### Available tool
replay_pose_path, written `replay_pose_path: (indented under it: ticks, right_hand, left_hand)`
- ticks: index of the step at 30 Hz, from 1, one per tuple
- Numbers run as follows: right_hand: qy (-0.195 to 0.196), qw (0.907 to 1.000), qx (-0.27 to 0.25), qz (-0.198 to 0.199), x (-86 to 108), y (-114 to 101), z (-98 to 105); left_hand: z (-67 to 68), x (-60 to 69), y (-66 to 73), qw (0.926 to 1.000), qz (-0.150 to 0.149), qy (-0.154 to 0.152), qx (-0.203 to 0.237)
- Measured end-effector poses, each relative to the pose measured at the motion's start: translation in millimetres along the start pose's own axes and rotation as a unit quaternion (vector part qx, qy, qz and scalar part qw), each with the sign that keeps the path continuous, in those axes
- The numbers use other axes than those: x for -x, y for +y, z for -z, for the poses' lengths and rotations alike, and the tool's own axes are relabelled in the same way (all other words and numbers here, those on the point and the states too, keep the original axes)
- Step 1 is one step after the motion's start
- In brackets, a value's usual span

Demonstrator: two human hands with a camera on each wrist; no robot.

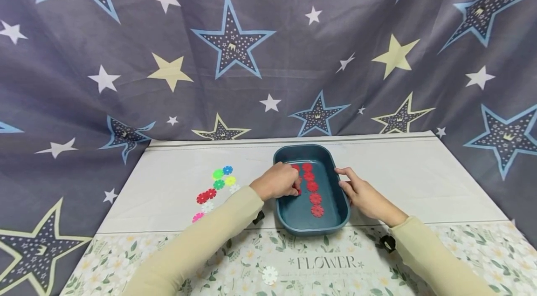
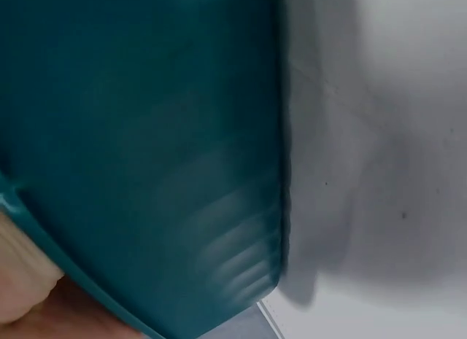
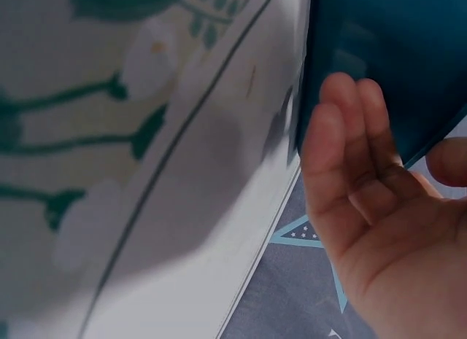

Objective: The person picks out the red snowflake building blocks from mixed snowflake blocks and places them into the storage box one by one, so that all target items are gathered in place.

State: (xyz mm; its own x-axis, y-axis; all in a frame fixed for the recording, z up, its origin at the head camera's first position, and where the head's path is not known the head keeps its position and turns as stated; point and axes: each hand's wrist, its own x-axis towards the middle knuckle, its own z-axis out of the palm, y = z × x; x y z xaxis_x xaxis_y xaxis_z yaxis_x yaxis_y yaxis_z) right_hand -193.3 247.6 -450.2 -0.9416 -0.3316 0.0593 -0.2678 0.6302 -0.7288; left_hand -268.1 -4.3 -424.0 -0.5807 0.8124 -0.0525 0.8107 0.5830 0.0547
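A dark teal plastic bin (image 1: 285, 219) stands in the middle of the table. Inside, several red flower-shaped plastic discs (image 1: 315, 198) form a column, and more red discs (image 1: 295, 167) lie left of it, partly covered by my left hand (image 1: 280, 180). That hand reaches over the left rim with curled fingers, pinching a red disc (image 1: 299, 191) near the bin floor. Outside the right wall, my right hand (image 1: 366, 196) rests its fingertips against the bin; in the right wrist view its fingers (image 3: 339, 131) lie nearly straight along the teal wall. The left wrist view mostly shows the bin's outer wall (image 2: 146, 149).
Left of the bin lie loose discs: blue (image 1: 227, 170), yellow (image 1: 230, 181), green (image 1: 219, 184), red (image 1: 202, 198), white (image 1: 207, 207) and pink (image 1: 198, 217). A white disc (image 1: 270, 275) sits near the front on the floral cloth (image 1: 235, 258). A star-patterned curtain (image 1: 268, 53) hangs behind.
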Motion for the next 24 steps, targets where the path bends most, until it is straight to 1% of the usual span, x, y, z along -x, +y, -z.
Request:
replay_pose_path:
  ticks: [4, 8, 11, 17, 24]
  right_hand:
    - [0.000, 1.0000, 0.000, 0.002, -0.2, 0.1, -0.3]
    - [0.003, 1.0000, 0.001, 0.003, 0.1, 0.7, -0.4]
    - [0.003, 1.0000, -0.001, 0.003, 0.1, 1.2, -0.6]
    - [0.002, 1.0000, -0.001, 0.003, 0.1, 1.7, -1.0]
    - [0.006, 1.0000, -0.001, 0.004, 0.0, 1.6, -1.1]
  left_hand:
    - [-1.5, -3.5, 0.8, 0.9997, -0.016, 0.001, -0.020]
    - [-3.2, -5.7, 1.6, 0.9992, -0.027, 0.006, -0.027]
    - [-3.2, -6.0, 2.4, 0.9989, -0.029, 0.005, -0.035]
    - [-3.7, -4.3, 2.1, 0.9986, -0.027, -0.008, -0.045]
    - [-5.5, -3.7, 0.3, 0.9981, -0.031, -0.009, -0.052]
